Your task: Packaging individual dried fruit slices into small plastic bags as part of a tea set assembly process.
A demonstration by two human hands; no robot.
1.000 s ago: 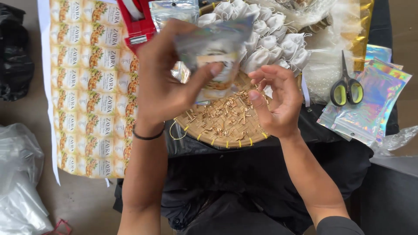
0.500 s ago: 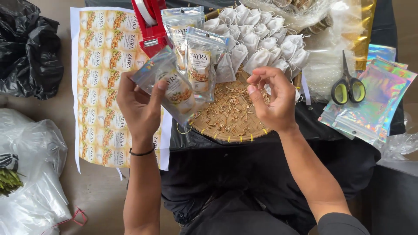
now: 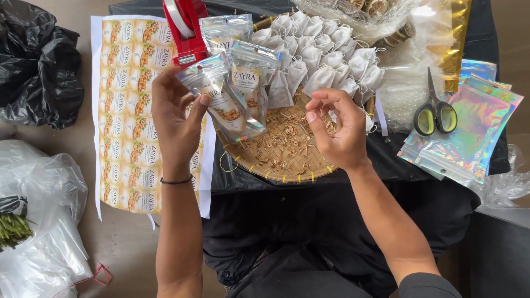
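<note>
The left hand (image 3: 175, 118) holds a shiny pouch (image 3: 221, 99) with a picture label on its front, and it is up in the air just past the left edge of the round woven tray (image 3: 287, 152). The thumb presses on the front of the pouch and the fingers wrap round behind it, so the hand is closed on it. The pouch is tilted, with its bottom corner out over the tray. The right hand (image 3: 339, 129) hangs over the right half of the tray. Its fingers are curled in and the tips are pinched close together, but it is too small to tell if they hold anything. Dry bits of wood (image 3: 284, 135) lie loose in the middle of the tray. A pile of small white tea bags (image 3: 326, 58) sits on the far side of the tray, and two more pouches (image 3: 243, 55) stand on its far left rim. A red tape holder (image 3: 185, 27) is beyond those, past the tray's far left. A sheet of stickers (image 3: 130, 110) lies flat to the left of the tray, under the left hand. Scissors (image 3: 435, 113) with green handles lie to the right of the tray, next to a stack of rainbow bags (image 3: 469, 135). A black bag (image 3: 38, 72) is far off to the left of the tray
</note>
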